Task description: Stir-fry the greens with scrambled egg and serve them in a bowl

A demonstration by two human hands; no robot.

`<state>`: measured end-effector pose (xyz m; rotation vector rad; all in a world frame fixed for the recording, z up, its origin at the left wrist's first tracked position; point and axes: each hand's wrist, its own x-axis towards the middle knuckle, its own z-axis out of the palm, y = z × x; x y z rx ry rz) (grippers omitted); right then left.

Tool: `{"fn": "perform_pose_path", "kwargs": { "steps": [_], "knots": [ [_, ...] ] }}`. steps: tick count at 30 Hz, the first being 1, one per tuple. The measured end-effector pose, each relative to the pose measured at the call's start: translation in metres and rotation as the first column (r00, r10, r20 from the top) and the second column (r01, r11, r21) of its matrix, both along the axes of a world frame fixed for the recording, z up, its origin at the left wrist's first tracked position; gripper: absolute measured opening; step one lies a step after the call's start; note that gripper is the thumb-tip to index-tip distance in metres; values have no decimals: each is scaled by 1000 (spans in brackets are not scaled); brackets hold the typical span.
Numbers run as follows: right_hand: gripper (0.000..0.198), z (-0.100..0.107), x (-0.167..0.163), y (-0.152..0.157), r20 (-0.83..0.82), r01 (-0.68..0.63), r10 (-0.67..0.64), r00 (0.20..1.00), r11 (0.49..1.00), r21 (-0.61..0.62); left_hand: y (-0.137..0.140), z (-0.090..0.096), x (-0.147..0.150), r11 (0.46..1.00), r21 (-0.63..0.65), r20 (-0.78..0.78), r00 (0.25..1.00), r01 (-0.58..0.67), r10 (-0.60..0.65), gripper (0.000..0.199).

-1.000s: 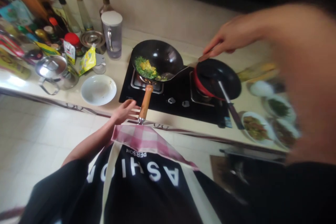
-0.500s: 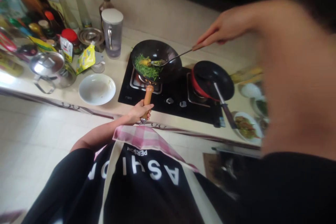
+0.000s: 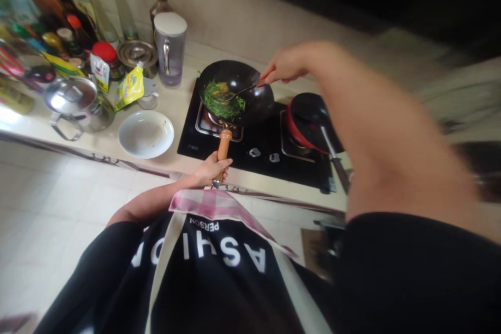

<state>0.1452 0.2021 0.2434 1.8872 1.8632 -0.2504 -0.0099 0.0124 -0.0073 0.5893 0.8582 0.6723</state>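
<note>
Grasping wooden wok handle (image 3: pixel 224 142) with left grip (image 3: pixel 212 168), slim-shafted spatula (image 3: pixel 244 90) with right grip (image 3: pixel 285 66)

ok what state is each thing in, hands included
Black round wok: uncovered, on the black hob
Leafy green-and-yellow food: heaped at one side of the wok
Thin metal utensil: tip in the food
Left grip: closed around the wok's wooden handle
Right grip: closed on the utensil
Round white dish: upright, lightly soiled
Silver metal pot: lid on
Tall clear jug: white lid on
Red-sided black pan: uncovered
</note>
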Motion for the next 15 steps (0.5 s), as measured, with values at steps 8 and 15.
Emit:
{"fn": "perform_pose_path", "kwargs": {
  "steps": [8, 15],
  "knots": [
    [26, 31, 13, -26, 170, 46, -15, 985, 983, -178, 1, -4, 4, 1000, 0, -19, 1000, 7, -7, 24],
    [38, -8, 30, -54, -131, 253, -254, 958, 967, -23, 1, -3, 5, 1000, -9, -7, 1000, 14, -14, 23]
  ]
}}
